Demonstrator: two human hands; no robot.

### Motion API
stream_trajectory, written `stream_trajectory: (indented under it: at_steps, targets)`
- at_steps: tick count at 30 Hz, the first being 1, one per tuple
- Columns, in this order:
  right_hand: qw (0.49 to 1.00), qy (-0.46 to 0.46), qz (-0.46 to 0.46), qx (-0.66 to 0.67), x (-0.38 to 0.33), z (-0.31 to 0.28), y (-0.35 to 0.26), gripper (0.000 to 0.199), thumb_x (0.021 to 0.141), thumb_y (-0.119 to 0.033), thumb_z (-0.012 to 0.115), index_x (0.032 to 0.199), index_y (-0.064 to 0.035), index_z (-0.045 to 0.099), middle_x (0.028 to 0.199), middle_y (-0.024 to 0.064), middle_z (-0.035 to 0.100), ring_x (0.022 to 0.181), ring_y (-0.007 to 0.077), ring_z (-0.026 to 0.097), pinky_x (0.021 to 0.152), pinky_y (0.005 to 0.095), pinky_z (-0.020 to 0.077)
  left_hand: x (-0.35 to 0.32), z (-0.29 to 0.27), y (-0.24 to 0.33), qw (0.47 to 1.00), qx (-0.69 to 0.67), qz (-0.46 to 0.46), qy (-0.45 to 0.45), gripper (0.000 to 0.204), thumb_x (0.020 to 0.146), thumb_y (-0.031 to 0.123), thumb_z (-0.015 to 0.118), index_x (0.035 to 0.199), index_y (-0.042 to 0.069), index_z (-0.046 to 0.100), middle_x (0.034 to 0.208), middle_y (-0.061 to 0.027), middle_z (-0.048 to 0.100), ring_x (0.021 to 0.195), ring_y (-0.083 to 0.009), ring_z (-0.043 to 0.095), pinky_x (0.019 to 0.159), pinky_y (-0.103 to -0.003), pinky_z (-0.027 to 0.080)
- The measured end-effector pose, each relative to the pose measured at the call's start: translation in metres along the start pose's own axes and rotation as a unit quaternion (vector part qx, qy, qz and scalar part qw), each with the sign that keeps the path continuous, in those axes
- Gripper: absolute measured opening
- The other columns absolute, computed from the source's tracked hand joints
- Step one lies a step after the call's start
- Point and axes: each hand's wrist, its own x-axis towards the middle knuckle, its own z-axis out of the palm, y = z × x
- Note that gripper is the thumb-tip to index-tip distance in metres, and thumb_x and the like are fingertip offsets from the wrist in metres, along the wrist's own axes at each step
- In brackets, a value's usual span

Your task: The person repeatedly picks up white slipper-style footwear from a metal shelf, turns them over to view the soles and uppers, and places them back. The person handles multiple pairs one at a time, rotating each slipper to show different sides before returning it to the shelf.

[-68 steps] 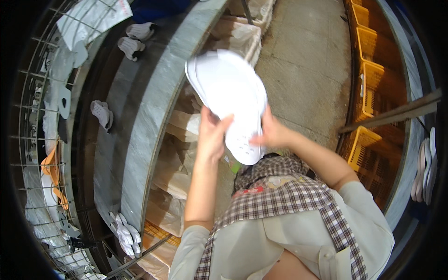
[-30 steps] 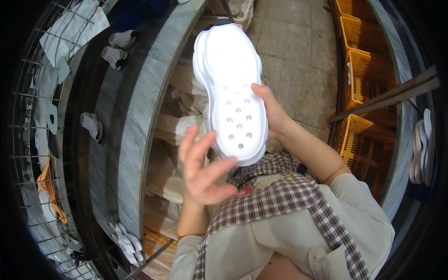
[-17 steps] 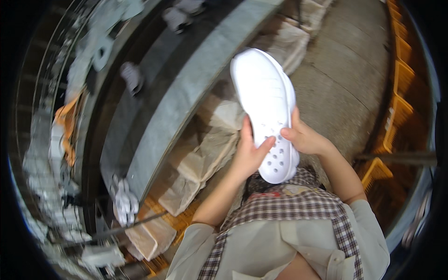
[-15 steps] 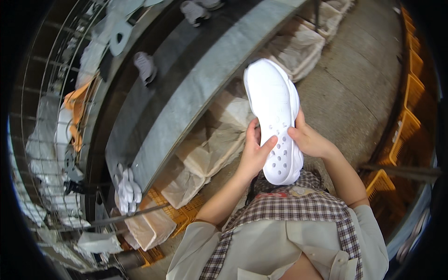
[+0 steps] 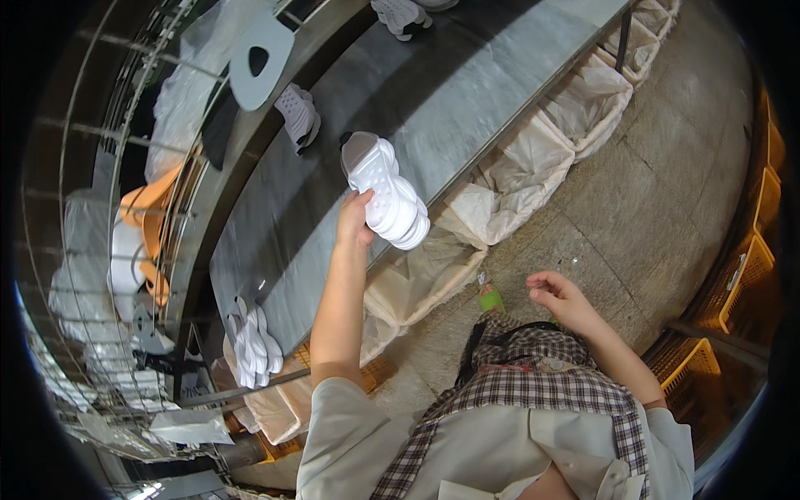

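Note:
My left hand (image 5: 357, 218) reaches out over the grey bench and grips a white clog (image 5: 392, 200) by its near left side. Small holes dot the clog's upper, and it has a thick ridged sole; its dark-edged opening points away from me. My right hand (image 5: 563, 302) is in front of my apron, holding nothing, with fingers loosely bent and apart. Farther back on the bench (image 5: 483, 92) sits another white perforated clog (image 5: 298, 115). More white clogs (image 5: 402, 17) are at the top edge. Several white clogs stand together (image 5: 254, 342) at the bench's near left end.
Cloth-lined bins (image 5: 533, 179) run along the bench's near edge, over a stone floor. Yellow crates (image 5: 737, 283) line the right side. At the left, a wire rack (image 5: 100, 208) holds plastic bags, orange pieces (image 5: 154, 204) and a grey pad with a hole (image 5: 262, 58).
Both hands held the clog in front of me, sole side showing. Now the left hand alone has carried it left over the bench, turned; the right hand has let go and stays near my body.

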Motion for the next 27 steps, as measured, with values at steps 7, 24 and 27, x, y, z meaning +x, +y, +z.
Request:
stream_trajectory:
  at_steps: [7,24,27]
  targets:
    - [0.999,0.033,0.007,-0.019,0.032,0.018,0.012,0.032,0.085,-0.013,0.063,0.113,-0.0006,0.055,0.101,0.0056,0.061,0.088,0.0114,0.056,0.076,0.0265,0.0459,0.057,-0.057,0.018,0.983,0.156,0.018,0.099,0.042,0.091,0.026,0.053,0.128,0.006,0.048,0.133,-0.0100,0.048,0.130,-0.0268,0.034,0.105,-0.047,0.029]
    - [0.970,0.239,0.033,-0.025,0.062,0.051,0.048,0.026,0.081,-0.012,0.065,0.103,-0.0001,0.057,0.094,0.0074,0.061,0.085,0.0151,0.058,0.076,0.0297,0.0477,0.352,-0.169,0.139,0.979,0.080,0.179,0.062,0.036,0.091,0.014,0.049,0.125,0.000,0.048,0.119,-0.0154,0.056,0.107,-0.0311,0.055,0.088,-0.040,0.051]
    - [0.971,0.236,-0.010,-0.025,0.062,0.043,0.034,0.029,0.082,-0.013,0.064,0.107,-0.0012,0.056,0.096,0.0087,0.061,0.087,0.0155,0.058,0.077,0.0299,0.0481,0.285,-0.103,0.165,0.974,-0.219,0.039,0.046,0.034,0.095,0.010,0.040,0.124,-0.005,0.045,0.120,-0.0184,0.054,0.109,-0.0311,0.054,0.090,-0.040,0.052]
